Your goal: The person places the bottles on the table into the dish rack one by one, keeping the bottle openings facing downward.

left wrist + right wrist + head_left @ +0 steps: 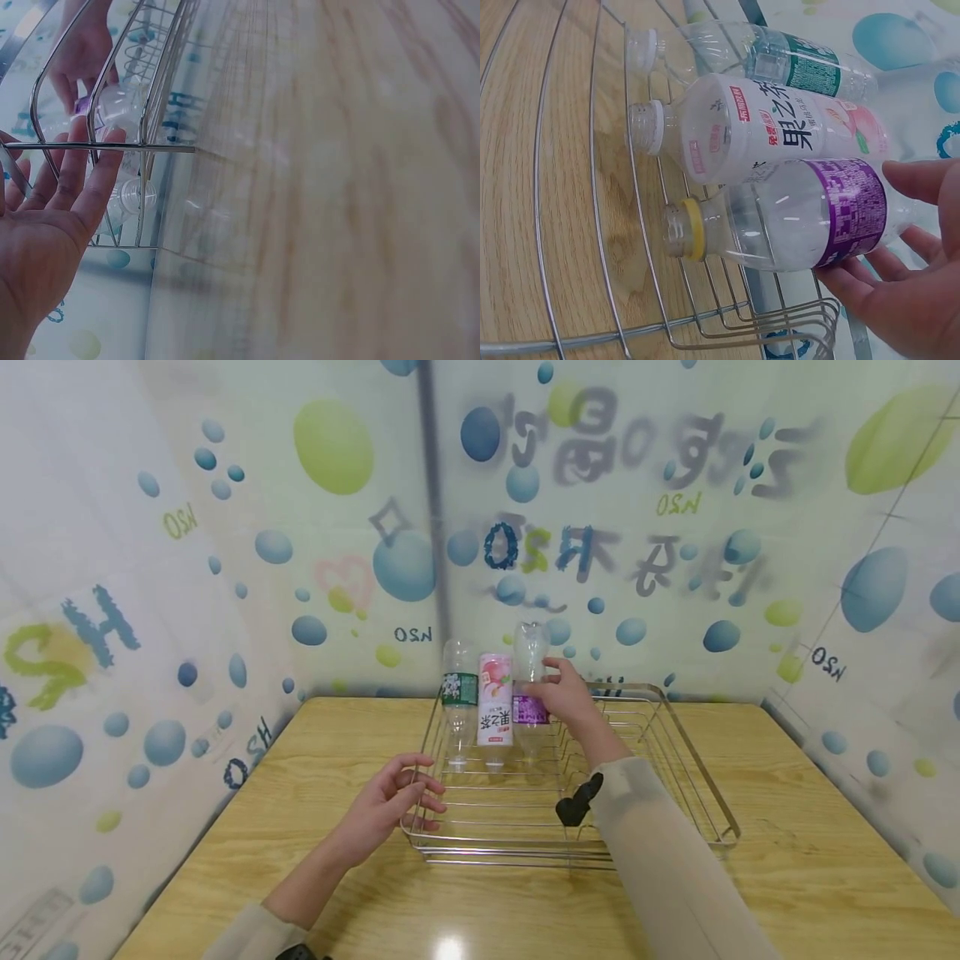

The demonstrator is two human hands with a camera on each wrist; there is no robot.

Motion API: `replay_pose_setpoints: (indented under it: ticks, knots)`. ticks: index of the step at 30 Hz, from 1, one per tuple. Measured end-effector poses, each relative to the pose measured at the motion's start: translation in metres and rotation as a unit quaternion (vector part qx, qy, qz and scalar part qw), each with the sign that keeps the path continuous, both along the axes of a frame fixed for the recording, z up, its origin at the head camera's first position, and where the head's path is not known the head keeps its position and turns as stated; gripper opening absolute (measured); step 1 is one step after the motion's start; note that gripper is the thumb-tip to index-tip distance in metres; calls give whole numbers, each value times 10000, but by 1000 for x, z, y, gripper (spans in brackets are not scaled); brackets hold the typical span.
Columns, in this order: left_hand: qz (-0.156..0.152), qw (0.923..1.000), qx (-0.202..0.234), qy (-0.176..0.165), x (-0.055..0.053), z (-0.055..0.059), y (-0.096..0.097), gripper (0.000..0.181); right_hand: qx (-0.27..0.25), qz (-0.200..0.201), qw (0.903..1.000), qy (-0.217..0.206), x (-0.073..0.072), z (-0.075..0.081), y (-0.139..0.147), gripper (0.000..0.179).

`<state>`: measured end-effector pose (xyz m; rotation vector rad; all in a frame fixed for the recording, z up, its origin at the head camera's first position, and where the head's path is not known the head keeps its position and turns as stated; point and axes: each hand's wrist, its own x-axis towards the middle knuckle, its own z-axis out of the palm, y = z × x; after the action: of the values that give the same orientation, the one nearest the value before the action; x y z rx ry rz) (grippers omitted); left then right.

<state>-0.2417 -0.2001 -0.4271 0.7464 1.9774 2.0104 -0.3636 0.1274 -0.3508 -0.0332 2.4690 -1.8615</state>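
Observation:
Three clear plastic bottles lean neck-down in a row inside a wire rack [487, 839]. The right-hand one, a bottle with a purple label [530, 707], has a yellow ring at its uncapped neck. My right hand [570, 697] holds it near its base, the thumb on one side and the fingers curved round the other, as the right wrist view shows. Beside it stand a pink-and-white labelled bottle [802, 131] and a green-labelled bottle [460, 689]. At the rack's front left corner, my left hand [382, 806] has its fingers spread against the wires, holding no bottle.
The rack stands on a wood-grain table [330, 735], its wire dividers on the right side. Close behind and to both sides hangs a pale curtain [360, 518] printed with coloured drops. The bottles stand near the rack's back left.

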Motion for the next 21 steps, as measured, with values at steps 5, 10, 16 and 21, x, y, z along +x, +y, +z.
replay_pose_setpoints:
  ticks: [5,10,16,21]
  knots:
    - [-3,10000,12,-13,0,0,0,33,-12,63,9999,-79,-1,-1,3,77]
    - [1,10000,14,-12,0,-1,0,33,64,136,9997,-177,1,-1,4,78]
    - [-8,10000,7,-25,-1,-1,-1,33,301,286,9988,-241,1,-1,5,75]
    - [-20,10000,-8,-26,-1,-2,-1,34,407,312,9984,-242,0,-4,5,73]
